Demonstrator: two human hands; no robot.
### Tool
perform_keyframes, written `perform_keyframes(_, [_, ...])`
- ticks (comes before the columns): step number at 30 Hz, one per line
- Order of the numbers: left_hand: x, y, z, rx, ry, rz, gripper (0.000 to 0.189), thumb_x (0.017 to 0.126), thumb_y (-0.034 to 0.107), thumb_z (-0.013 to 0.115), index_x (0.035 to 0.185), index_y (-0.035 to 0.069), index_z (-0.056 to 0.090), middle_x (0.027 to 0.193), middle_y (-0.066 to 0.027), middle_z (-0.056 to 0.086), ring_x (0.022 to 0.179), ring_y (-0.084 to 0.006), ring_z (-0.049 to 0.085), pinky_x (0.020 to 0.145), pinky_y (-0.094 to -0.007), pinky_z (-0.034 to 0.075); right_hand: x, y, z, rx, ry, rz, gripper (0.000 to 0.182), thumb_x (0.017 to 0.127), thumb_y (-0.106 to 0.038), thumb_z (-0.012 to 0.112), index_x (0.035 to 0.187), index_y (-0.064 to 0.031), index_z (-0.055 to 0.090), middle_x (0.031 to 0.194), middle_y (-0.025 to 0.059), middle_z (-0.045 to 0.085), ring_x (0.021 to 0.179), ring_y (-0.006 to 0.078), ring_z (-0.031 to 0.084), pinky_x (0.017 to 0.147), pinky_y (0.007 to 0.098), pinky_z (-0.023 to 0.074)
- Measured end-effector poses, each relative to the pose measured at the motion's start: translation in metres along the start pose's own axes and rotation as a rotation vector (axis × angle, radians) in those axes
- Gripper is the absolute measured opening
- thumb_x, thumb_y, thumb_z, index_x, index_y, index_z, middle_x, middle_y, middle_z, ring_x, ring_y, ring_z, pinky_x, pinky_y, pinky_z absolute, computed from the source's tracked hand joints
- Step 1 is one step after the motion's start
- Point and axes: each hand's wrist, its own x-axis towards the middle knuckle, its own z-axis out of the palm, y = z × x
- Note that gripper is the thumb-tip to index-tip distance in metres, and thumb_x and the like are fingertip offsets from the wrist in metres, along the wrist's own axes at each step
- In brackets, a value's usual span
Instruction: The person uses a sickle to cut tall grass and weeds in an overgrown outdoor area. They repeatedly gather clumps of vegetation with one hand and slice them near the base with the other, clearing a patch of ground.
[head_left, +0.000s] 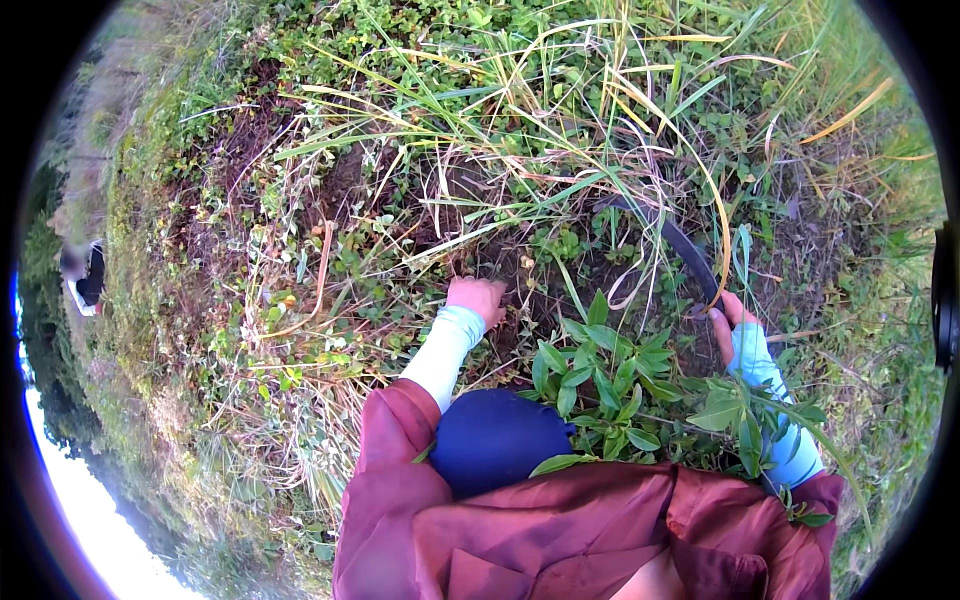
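Observation:
My right hand (727, 322) is closed around the lower end of a dark curved tool (686, 251), which looks like a sickle or machete; its far end runs up and left under long grass blades (540, 187). Low over the soil and small weeds in the middle is my left hand (478, 300), its back up and its fingertips hidden among the plants. Whether it grips a stem cannot be told. A leafy green shrub (607, 367) stands between my forearms.
My knee in dark blue cloth (499, 442) is close below my left forearm. Leafy twigs (750, 427) cross my right sleeve. Tall grass (862, 112) grows at the upper right. Another person (86, 277) is far off at the left, before dark trees (52, 360).

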Motion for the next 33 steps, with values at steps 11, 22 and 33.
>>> perform_keyframes(11, [-0.122,-0.048,0.032,-1.591,0.709,-0.491,0.014,0.085,0.011,0.055,0.095,0.002,0.062,0.068,0.0021,0.057,0.056,-0.0055,0.050,0.050,-0.0201,0.040,0.002,0.000,0.000,0.047,-0.025,0.009,0.028,0.090,-0.008,0.046,0.117,-0.0058,0.051,0.084,0.0064,0.062,0.070,0.0116,0.053,0.068,0.0268,0.0445])
perform_keyframes(22, [-0.179,-0.099,-0.133,-1.545,1.727,-0.730,0.041,0.089,0.028,0.045,0.118,-0.002,0.050,0.112,-0.0154,0.058,0.093,-0.0294,0.061,0.080,-0.0449,0.052,0.000,-0.004,-0.002,0.056,0.002,0.011,0.028,0.090,-0.010,0.046,0.117,-0.0043,0.052,0.091,0.0074,0.064,0.079,0.0143,0.058,0.073,0.0286,0.0451])
perform_keyframes(33, [-0.136,-0.086,-0.054,-0.568,1.095,-0.347,0.012,0.081,0.006,0.060,0.093,0.005,0.060,0.076,-0.0080,0.061,0.064,-0.0175,0.057,0.059,-0.0303,0.048,0.002,0.008,0.000,0.007,-0.074,0.089,0.031,0.091,-0.013,0.045,0.121,-0.0069,0.048,0.067,0.0008,0.050,0.055,0.0091,0.045,0.051,0.0265,0.0394])
